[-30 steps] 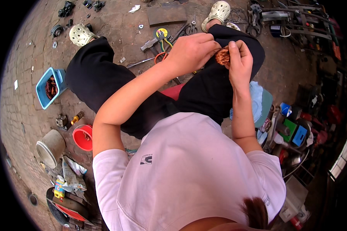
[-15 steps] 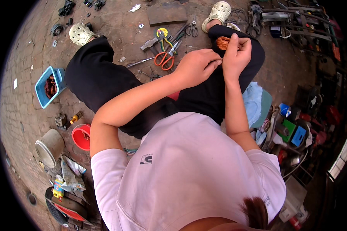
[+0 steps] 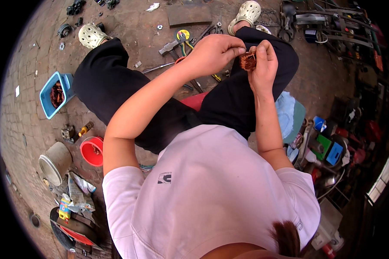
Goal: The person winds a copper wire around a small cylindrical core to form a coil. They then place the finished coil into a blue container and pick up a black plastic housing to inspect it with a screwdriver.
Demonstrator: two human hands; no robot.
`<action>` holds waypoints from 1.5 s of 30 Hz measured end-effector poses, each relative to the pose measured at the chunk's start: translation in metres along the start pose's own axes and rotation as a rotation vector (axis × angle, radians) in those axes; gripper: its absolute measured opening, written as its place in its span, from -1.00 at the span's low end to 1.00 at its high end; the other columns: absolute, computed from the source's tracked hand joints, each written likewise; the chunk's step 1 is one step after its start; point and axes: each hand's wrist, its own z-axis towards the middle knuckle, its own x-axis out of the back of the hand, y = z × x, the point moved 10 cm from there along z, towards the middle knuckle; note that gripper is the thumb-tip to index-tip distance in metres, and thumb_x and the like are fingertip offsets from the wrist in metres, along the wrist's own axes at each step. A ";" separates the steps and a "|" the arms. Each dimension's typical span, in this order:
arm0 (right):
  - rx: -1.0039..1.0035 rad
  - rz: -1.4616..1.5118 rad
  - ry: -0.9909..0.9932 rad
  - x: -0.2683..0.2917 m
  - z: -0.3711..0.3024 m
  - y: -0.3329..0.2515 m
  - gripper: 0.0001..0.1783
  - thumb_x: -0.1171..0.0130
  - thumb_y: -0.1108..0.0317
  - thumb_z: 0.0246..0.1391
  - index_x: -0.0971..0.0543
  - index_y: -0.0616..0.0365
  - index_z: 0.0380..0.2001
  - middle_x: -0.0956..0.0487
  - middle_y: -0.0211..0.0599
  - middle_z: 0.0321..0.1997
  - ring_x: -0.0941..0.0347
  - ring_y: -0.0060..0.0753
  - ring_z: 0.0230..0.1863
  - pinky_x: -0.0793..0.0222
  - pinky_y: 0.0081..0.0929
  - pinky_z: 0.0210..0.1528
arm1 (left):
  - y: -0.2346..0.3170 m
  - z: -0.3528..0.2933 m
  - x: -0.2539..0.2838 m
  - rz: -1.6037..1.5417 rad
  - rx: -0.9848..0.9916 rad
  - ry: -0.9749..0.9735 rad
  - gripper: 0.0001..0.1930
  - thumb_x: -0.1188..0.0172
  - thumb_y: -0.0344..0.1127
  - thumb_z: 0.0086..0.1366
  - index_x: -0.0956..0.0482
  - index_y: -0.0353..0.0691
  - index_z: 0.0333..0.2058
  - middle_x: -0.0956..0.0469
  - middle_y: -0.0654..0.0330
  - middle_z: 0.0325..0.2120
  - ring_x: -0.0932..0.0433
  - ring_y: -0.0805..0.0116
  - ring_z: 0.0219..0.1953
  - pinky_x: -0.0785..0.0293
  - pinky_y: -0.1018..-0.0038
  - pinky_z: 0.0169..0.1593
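Wire coil (image 3: 247,63), held in right fingers (image 3: 261,56), left fingers (image 3: 234,42) alongside

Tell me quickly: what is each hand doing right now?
Left hand: pinched closed beside the copper-coloured wire bundle; whether it grips anything cannot be told.
Right hand: closed, holding the copper-coloured wire bundle.

Worn brick-paved floor (image 3: 23,108) in soft light, with a pale, perhaps window-like panel (image 3: 383,179) at the dim right edge.
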 end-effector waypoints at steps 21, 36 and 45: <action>0.168 -0.363 0.349 0.019 0.001 -0.030 -0.64 -0.02 0.28 0.25 -0.29 0.17 -0.61 -0.28 -0.57 -0.64 -0.10 -0.79 -0.59 -0.08 -0.67 -0.57 | 0.013 -0.012 -0.007 0.166 0.012 0.067 -0.43 -0.27 -0.13 0.15 -0.31 -0.25 0.05 -0.48 0.11 -0.48 -0.46 0.18 -0.40 -0.39 0.40 -0.30; 0.118 -0.490 0.314 0.016 -0.002 -0.012 -0.63 -0.06 0.31 0.21 -0.27 0.20 -0.64 -0.21 -0.56 -0.69 -0.05 -0.76 -0.61 -0.03 -0.62 -0.61 | 0.026 -0.014 -0.007 0.156 -0.209 0.170 -0.66 -0.14 -0.48 0.16 -0.43 -0.25 -0.05 -0.49 0.04 -0.33 -0.49 0.01 -0.27 -0.42 0.25 -0.23; 0.351 -0.701 0.363 -0.001 -0.009 -0.026 -0.62 -0.04 0.33 0.21 -0.25 0.20 -0.64 -0.26 -0.47 -0.77 -0.12 -0.76 -0.67 -0.10 -0.61 -0.65 | 0.012 -0.019 -0.006 0.007 -0.083 0.243 -0.78 -0.14 -0.51 0.16 -0.52 -0.33 -0.18 -0.52 0.02 -0.41 -0.51 0.02 -0.34 -0.43 0.33 -0.27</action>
